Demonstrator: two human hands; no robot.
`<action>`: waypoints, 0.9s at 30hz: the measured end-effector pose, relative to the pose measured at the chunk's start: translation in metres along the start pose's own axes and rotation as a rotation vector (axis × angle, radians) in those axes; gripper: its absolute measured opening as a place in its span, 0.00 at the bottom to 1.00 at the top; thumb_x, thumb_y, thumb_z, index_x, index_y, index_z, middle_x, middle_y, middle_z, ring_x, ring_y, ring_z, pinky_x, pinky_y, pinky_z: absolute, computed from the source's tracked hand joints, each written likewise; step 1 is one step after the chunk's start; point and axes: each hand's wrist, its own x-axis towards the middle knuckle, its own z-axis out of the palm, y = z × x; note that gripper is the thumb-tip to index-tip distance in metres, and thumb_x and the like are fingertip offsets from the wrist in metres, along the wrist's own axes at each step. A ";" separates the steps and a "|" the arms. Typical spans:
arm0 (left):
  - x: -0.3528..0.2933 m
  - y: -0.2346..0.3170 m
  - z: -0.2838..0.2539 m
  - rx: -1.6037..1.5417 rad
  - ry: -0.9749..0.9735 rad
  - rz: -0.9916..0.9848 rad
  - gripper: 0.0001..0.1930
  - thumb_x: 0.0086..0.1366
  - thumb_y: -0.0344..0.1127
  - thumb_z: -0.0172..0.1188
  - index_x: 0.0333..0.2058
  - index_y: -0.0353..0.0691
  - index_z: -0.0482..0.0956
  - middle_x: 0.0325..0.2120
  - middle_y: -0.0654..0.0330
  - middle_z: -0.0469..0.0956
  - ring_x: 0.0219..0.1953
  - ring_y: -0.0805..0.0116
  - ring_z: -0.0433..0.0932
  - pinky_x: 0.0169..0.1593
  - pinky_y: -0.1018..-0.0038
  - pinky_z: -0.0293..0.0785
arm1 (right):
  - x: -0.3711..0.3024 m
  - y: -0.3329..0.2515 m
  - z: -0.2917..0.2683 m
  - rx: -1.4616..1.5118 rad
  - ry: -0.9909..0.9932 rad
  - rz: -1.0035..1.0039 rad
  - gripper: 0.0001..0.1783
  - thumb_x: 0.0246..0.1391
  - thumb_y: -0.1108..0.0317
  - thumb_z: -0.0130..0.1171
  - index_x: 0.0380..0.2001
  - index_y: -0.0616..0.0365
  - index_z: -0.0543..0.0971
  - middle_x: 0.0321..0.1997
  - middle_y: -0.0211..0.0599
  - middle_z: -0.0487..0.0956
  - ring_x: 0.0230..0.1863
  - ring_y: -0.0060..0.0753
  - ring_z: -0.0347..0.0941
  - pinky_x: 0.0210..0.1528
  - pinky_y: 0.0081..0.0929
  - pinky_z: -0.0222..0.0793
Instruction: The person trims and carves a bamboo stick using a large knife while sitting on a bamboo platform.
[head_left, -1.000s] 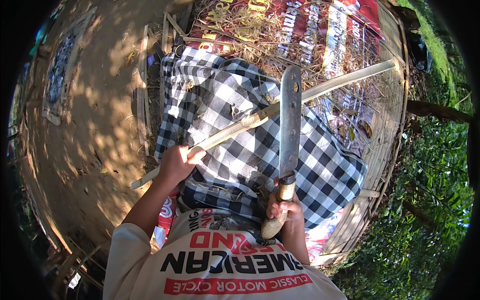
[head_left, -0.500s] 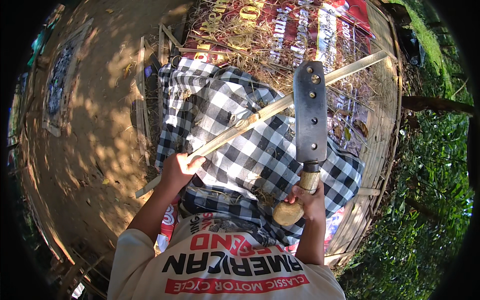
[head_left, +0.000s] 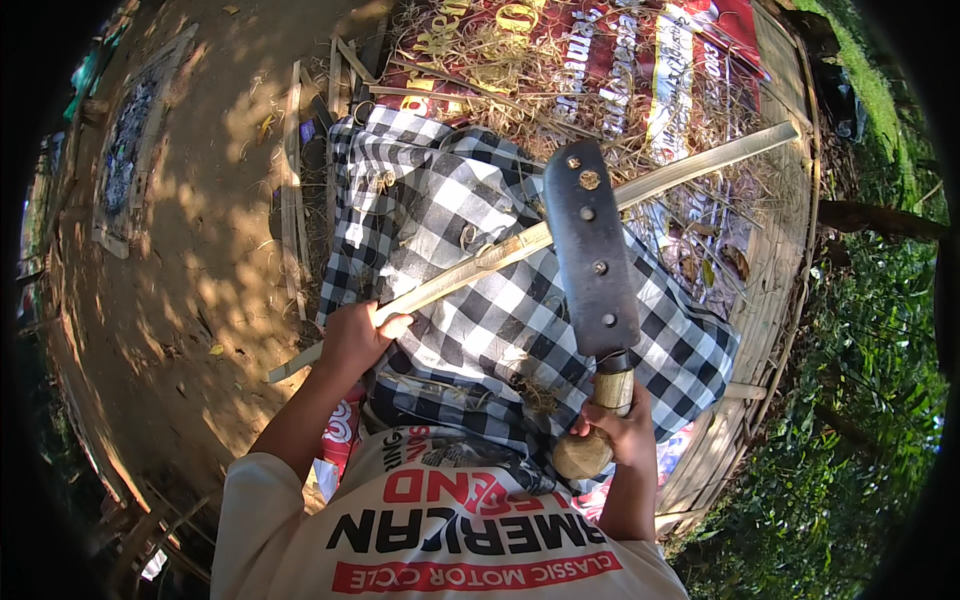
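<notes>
My left hand point(head_left: 360, 338) is closed around the lower part of a long, pale bamboo strip point(head_left: 450, 283). The strip slants across my lap, rising to the far right, with a node along its middle. In my right hand point(head_left: 622, 425) is the wooden handle of a broad machete point(head_left: 597, 250), its dark blade pointing away from me and pierced by several holes. The blade crosses over the strip, hiding a short stretch; whether the two touch I cannot tell. A black-and-white checked cloth point(head_left: 470, 215) covers my legs beneath both.
Beyond my lap, a red printed banner point(head_left: 640, 40) is strewn with thin bamboo shavings point(head_left: 500, 100). Slatted bamboo point(head_left: 775, 250) edges the platform on the right, beside green plants point(head_left: 860, 400). Loose strips point(head_left: 293, 190) lie left of the cloth, near bare dirt ground point(head_left: 210, 200).
The machete has shifted left and toward me, its blade tip tilting left over the strip. My left hand stays at the same place on the strip; the whole view has shifted slightly.
</notes>
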 end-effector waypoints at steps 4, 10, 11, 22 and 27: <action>0.004 0.006 0.001 -0.050 -0.038 -0.022 0.29 0.57 0.59 0.60 0.22 0.32 0.77 0.16 0.42 0.73 0.23 0.40 0.75 0.27 0.56 0.70 | -0.002 0.010 0.001 -0.012 -0.050 0.022 0.18 0.43 0.82 0.62 0.39 0.66 0.70 0.25 0.37 0.76 0.22 0.29 0.74 0.28 0.30 0.75; 0.002 -0.003 0.008 -0.129 -0.111 -0.083 0.17 0.55 0.48 0.65 0.29 0.36 0.82 0.19 0.47 0.77 0.21 0.47 0.76 0.26 0.61 0.70 | 0.002 -0.002 0.004 0.049 0.094 -0.101 0.20 0.41 0.82 0.59 0.41 0.67 0.68 0.23 0.40 0.74 0.22 0.31 0.75 0.27 0.32 0.76; 0.000 0.000 0.003 -0.055 -0.057 -0.029 0.16 0.55 0.46 0.65 0.28 0.36 0.83 0.19 0.49 0.77 0.20 0.49 0.75 0.26 0.62 0.71 | 0.005 -0.004 0.003 0.049 0.158 -0.113 0.20 0.41 0.83 0.58 0.41 0.67 0.67 0.23 0.40 0.74 0.21 0.32 0.74 0.27 0.33 0.76; 0.018 0.008 -0.036 0.133 0.123 0.081 0.24 0.52 0.58 0.67 0.27 0.40 0.80 0.17 0.49 0.77 0.22 0.49 0.78 0.29 0.62 0.74 | -0.007 -0.001 0.006 0.132 0.212 -0.146 0.21 0.37 0.85 0.56 0.39 0.67 0.67 0.21 0.41 0.73 0.19 0.34 0.73 0.26 0.32 0.75; 0.064 0.028 -0.127 0.223 0.480 -0.005 0.28 0.51 0.64 0.64 0.24 0.40 0.78 0.12 0.52 0.73 0.19 0.49 0.75 0.23 0.62 0.69 | -0.014 -0.001 -0.006 0.140 0.263 -0.255 0.18 0.40 0.83 0.55 0.38 0.65 0.68 0.24 0.41 0.73 0.21 0.33 0.74 0.27 0.32 0.75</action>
